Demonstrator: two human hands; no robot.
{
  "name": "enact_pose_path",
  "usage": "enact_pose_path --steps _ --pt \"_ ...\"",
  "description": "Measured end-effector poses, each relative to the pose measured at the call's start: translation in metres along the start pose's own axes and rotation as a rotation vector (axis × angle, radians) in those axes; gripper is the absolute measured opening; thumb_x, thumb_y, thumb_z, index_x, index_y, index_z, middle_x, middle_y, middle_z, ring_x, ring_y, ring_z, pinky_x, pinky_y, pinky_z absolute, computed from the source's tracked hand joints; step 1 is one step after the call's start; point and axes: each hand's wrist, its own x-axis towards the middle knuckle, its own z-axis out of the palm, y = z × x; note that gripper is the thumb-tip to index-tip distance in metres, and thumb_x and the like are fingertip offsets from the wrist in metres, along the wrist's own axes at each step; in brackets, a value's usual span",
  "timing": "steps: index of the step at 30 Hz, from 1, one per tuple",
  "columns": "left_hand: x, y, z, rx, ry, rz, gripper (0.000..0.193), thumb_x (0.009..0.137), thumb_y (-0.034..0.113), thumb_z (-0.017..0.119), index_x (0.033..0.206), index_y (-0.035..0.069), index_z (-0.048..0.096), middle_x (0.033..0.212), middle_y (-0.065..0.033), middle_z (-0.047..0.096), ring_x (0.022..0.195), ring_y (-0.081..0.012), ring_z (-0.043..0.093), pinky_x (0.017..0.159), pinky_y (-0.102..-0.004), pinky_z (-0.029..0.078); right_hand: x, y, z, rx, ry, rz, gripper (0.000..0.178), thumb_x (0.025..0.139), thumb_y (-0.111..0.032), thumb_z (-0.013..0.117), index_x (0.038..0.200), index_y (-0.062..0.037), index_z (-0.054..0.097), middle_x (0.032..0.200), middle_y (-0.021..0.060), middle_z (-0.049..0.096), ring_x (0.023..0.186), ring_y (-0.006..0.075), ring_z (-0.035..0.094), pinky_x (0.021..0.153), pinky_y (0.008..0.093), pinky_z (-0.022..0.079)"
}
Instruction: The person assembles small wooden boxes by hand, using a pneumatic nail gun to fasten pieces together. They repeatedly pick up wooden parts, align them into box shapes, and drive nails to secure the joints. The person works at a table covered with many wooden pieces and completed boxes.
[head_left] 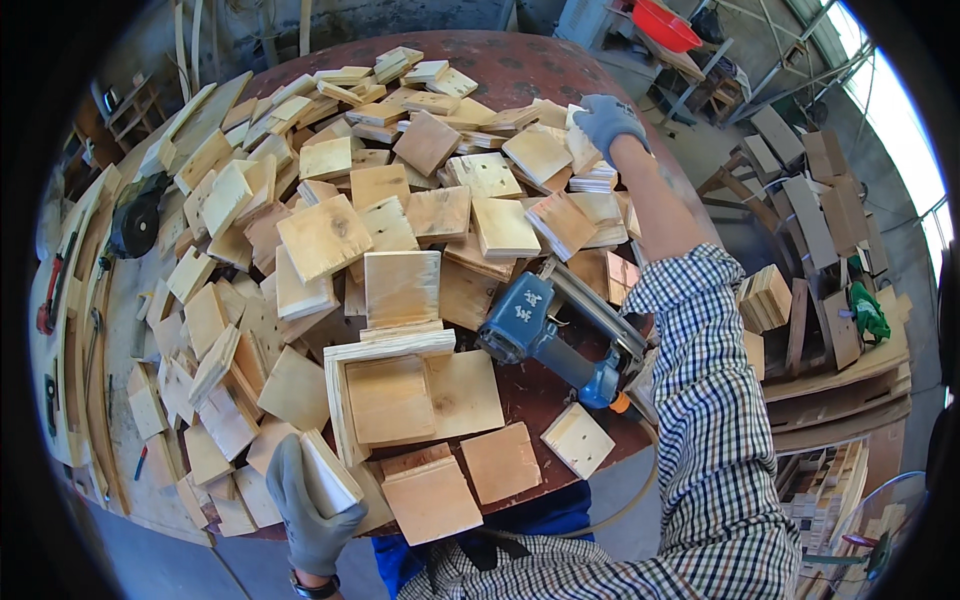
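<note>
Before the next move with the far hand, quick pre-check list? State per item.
1. Left hand has a firm grip on a plywood square: ok, gloved fingers wrap its edge.
2. Right hand has a piece in hand: cannot tell, it rests on the stacked squares at the far side, fingers hidden.
3. Nail gun untouched: ok, it lies on the table with no hand on it.
4. Partly built box frame within reach: ok, it sits just ahead of the left hand.
5. Right sleeve away from the nail gun: not ok, it passes close beside the handle.
</note>
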Motion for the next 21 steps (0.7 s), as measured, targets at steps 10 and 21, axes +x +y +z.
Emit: enact_pose_path --steps 10,21 --pt "0.000 -0.001 0.004 0.010 0.006 0.031 0.111 0.076 0.045 0.086 0.163 0.000 0.036 0.158 -0.0241 0.045 0.146 -0.0447 0.041 0.122 -0.0558 0.037 -0.005 0.053 -0.002 -0.184 -0.060 0.166 0.048 0.095 -0.043 0.065 0.134 -0.0176 0.074 0.135 0.0185 0.073 0.122 0.0407 0.069 0.109 0.0477 0.052" --pt "-0.003 -0.002 0.004 0.001 0.021 -0.003 0.111 0.075 0.043 0.087 0.164 0.001 0.035 0.159 -0.0236 0.043 0.147 -0.0443 0.041 0.123 -0.0552 0.036 -0.141 -0.062 -0.056 -0.268 -0.542 -0.703 0.082 0.088 -0.035 0.075 0.163 -0.0212 0.046 0.163 0.0142 0.048 0.149 0.0363 0.048 0.125 0.0495 0.039"
